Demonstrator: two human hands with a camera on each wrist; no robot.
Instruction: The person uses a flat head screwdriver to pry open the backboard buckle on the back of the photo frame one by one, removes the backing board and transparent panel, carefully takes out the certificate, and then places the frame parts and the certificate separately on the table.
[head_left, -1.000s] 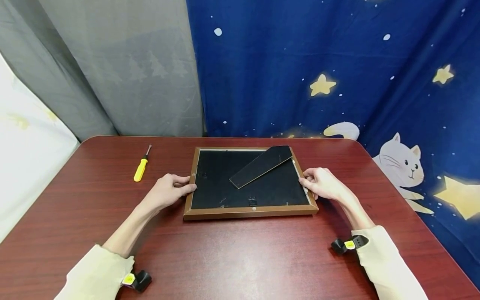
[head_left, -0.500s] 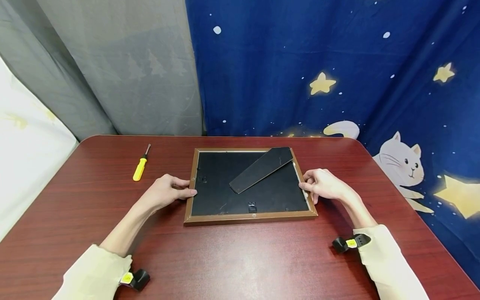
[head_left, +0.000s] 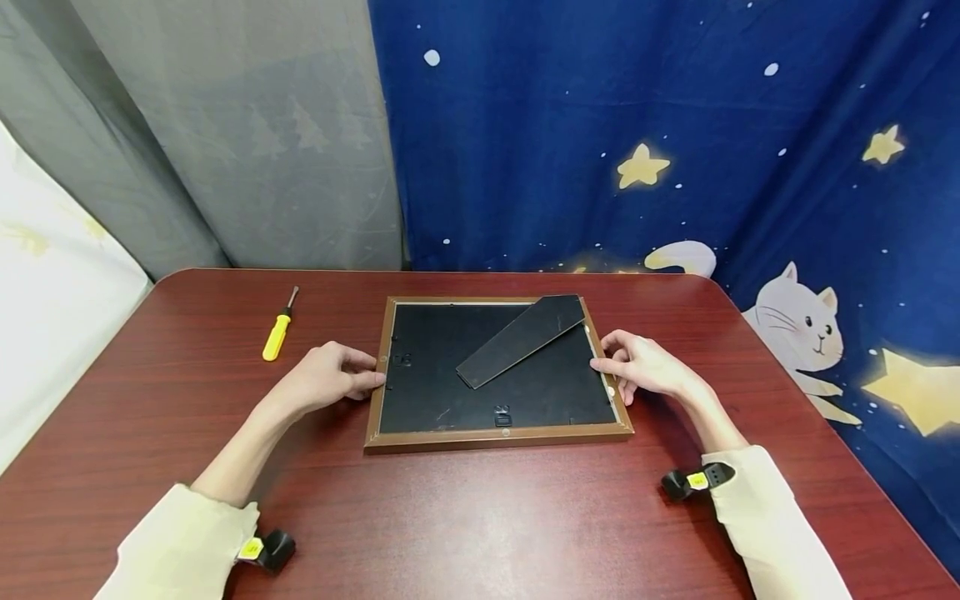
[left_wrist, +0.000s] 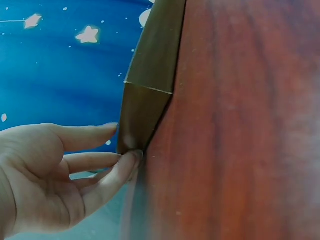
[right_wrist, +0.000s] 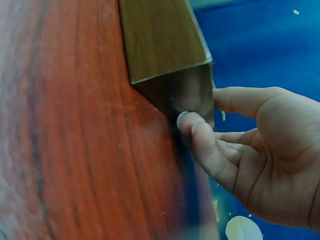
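Observation:
A brown picture frame lies on the table with its black backing upward. Across the backing slants a black easel stand, hinged toward the far right corner. My left hand holds the left rail, thumb on top and fingers against the outer side. On the opposite rail my right hand has a similar grip, its thumb on the upper edge. Both wrist views show fingertips low on the frame's side, close to the tabletop; the left hand and the right hand each have the thumb at the other edge.
A yellow-handled screwdriver lies left of the frame, its tip pointing away. The reddish-brown table extends toward me. Behind it hang a grey curtain and a blue star-patterned curtain.
The frame's near side has come down from a slight tilt, and it now lies flatter on the table. Both hands stay at its sides; the left thumb has drawn back a little.

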